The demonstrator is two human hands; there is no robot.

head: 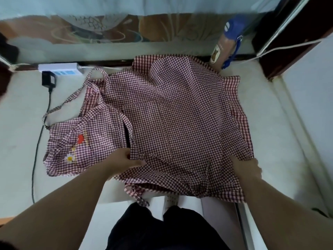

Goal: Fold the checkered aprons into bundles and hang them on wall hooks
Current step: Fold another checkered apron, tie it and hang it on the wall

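dark clothing (162,230) of the person fills the bottom centre, with both bare forearms reaching forward over a white counter (273,134). left hand (124,161): placed at the near left edge of the checkered apron (180,120), thumb lying flat on top of the cloth and fingers tucked at the fold, pinching the fabric. right hand (247,167): at the near right corner of the same apron, fingers curled over the edge and gripping it. the two hands are well apart, one at each near corner. the apron, red-and-white gingham, lies spread and creased across the middle of the counter, its near hem hanging slightly over the front edge with a tie strap dangling there. embroidered checkered piece (79,141): same gingham, bearing a daisy and a red motif, lying to the left and partly under the spread cloth, thin straps looping beyond it; whether it is a separate apron cannot be told. power strip (59,68), white, at the far left of the counter, with a black adapter (47,79) plugged beside it and a black cable (38,141) running toward the near edge. blue-and-tan object (228,44) stands at the far right, just behind the apron. patterned panel (108,31) along the back.
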